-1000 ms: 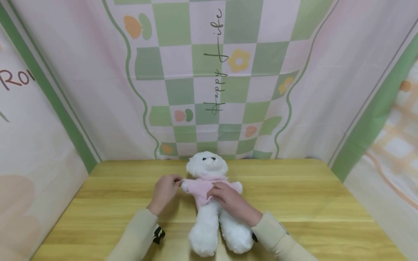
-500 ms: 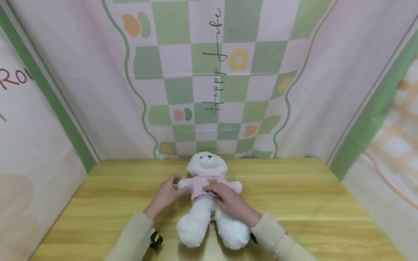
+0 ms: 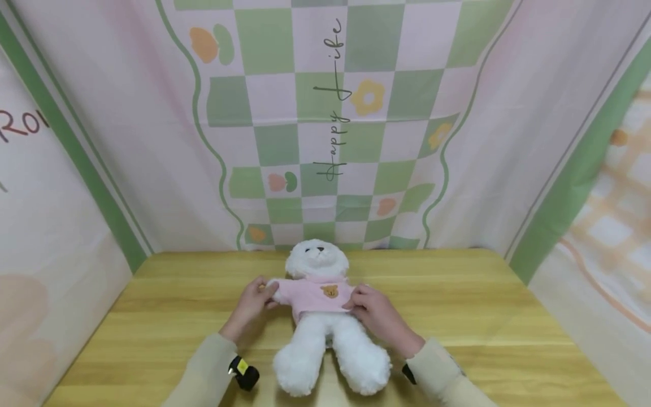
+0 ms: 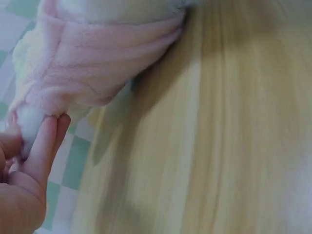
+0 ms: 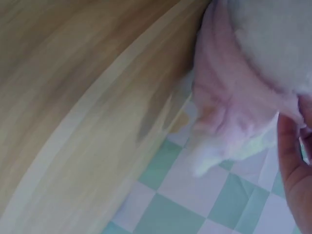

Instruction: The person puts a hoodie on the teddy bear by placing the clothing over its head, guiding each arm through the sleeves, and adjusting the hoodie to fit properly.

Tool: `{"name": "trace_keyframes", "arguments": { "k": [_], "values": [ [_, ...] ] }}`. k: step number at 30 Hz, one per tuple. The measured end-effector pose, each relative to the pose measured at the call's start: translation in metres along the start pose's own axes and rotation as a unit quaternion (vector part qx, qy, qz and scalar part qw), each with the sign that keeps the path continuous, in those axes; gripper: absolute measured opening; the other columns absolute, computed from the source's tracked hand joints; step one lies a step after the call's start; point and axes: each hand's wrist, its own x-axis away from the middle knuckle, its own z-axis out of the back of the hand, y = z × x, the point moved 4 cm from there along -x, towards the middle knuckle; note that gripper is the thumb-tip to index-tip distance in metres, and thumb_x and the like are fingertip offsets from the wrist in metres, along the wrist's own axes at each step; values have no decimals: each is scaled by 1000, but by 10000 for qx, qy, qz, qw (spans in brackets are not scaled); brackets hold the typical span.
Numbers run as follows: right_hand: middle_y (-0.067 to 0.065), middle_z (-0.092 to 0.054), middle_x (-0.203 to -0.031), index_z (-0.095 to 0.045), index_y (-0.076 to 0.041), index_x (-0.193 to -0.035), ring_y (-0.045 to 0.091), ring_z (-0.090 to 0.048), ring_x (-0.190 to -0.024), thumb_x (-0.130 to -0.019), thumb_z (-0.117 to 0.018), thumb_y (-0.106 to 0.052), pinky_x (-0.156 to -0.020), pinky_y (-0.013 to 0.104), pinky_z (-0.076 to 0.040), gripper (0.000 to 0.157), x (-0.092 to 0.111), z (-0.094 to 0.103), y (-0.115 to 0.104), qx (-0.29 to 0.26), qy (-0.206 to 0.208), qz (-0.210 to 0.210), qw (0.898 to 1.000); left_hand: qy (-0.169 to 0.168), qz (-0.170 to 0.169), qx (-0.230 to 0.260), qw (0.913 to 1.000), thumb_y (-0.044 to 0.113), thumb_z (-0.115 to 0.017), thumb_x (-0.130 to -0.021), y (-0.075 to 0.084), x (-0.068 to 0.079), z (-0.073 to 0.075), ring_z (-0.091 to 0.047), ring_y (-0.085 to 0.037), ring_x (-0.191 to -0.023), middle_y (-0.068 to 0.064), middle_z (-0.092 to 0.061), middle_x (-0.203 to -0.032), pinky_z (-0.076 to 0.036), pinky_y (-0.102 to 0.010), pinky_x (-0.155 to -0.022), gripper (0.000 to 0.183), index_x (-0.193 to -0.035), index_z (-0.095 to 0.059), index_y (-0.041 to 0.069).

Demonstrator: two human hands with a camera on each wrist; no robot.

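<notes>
A white plush teddy bear [image 3: 317,261] lies on its back on the table, head toward the back curtain, legs toward me. It wears a pink shirt [image 3: 311,297] with a brown bear-face patch [image 3: 329,291] on the chest. My left hand [image 3: 250,305] pinches the paw at the end of the sleeve on the left; the left wrist view shows the white paw [image 4: 30,122] between thumb and fingers. At the shirt's lower right edge, my right hand [image 3: 380,314] pinches the pink hem [image 5: 287,105]. The bear's right-side paw is mostly hidden behind that hand in the head view.
The wooden table [image 3: 458,299] extends to both sides of the bear. A green-and-white checked curtain [image 3: 335,141] hangs at its back edge, with printed cloth walls at left and right. Black wrist devices [image 3: 244,373] sit under the sleeves.
The right hand has moved off the shirt's front to its lower right edge, uncovering the patch. The left hand now grips the paw after reaching around it. The bear's legs have swung slightly left.
</notes>
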Motion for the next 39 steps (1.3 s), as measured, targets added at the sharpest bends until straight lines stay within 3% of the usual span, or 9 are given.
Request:
{"name": "trace_keyframes", "arguments": {
  "k": [6, 13, 17, 20, 24, 27, 30, 35, 39],
  "values": [
    [2, -61, -84, -69, -10, -79, 12, -61, -73, -76, -70, 12, -62, 17, -52, 22, 0, 1, -1, 182, 337, 597, 9975, -268, 383, 1205, 9916, 12, -42, -102, -6, -4, 1, -62, -3, -67, 2, -58, -78, -55, -15, -66, 15, -92, -45, 2],
    [2, -59, -88, -63, -5, -104, 10, -57, -76, -81, -71, -3, -65, 19, -53, 24, 2, -4, 4, -258, -76, -1090, 9937, -308, 519, 853, 9945, 25, -35, -104, -13, -1, 1, -65, -14, -66, -13, -59, -88, -60, -30, -66, 35, -120, -30, -6],
    [3, -63, -87, -66, -6, -98, 8, -58, -76, -83, -65, 0, -66, 19, -53, 16, 3, -6, 4, -565, -224, -946, 9937, -241, 553, 580, 9965, 30, -52, -98, -10, 1, -4, -65, -15, -66, -23, -53, -104, -59, -27, -60, 63, -134, -18, -9],
    [8, -63, -96, -69, -6, -99, 15, -59, -85, -85, -61, -3, -74, 26, -54, 17, 3, -4, 10, -597, 159, -1176, 9911, -317, 525, 454, 9971, 27, -61, -92, -7, 3, -11, -61, -13, -69, -27, -44, -117, -56, -23, -58, 76, -140, -12, -6],
    [22, -57, -113, -61, -1, -119, 32, -59, -100, -94, -55, -15, -85, 41, -54, 29, 4, 1, 30, -989, 623, -2625, 9578, -334, 459, 327, 9978, 19, -65, -88, -4, 5, -16, -57, -12, -68, -26, -44, -118, -51, -20, -54, 79, -142, -12, -5],
    [29, -57, -115, -48, 5, -131, 35, -63, -98, -98, -52, -19, -86, 44, -56, 42, 3, -4, 42, -1975, 326, -3462, 9166, -334, 432, 317, 9980, 10, -68, -85, -3, 6, -18, -56, -14, -74, -25, -47, -117, -51, -19, -56, 81, -142, -12, -5],
    [25, -60, -106, -47, 8, -131, 25, -66, -85, -96, -55, -19, -81, 41, -59, 45, 2, -11, 45, -2775, -42, -3856, 8800, -301, 288, 202, 9989, 2, -70, -81, -3, 6, -20, -55, -18, -85, -27, -47, -120, -50, -19, -60, 82, -142, -16, -6],
    [19, -64, -104, -58, 8, -119, 11, -62, -79, -90, -63, -16, -73, 30, -58, 38, -3, -13, 46, -2319, 69, -3796, 8956, -225, -45, 145, 9996, -7, -68, -76, -2, 7, -20, -51, -26, -105, -32, -42, -130, -47, -17, -73, 78, -140, -23, -8],
    [22, -66, -104, -63, 9, -113, 11, -60, -80, -89, -64, -9, -68, 25, -55, 31, -4, -11, 54, -2026, 310, -3740, 9045, -367, 125, 690, 9969, -17, -60, -74, -3, 7, -17, -51, -26, -103, -29, -42, -128, -52, -21, -73, 77, -141, -24, -6]
  ]
}}
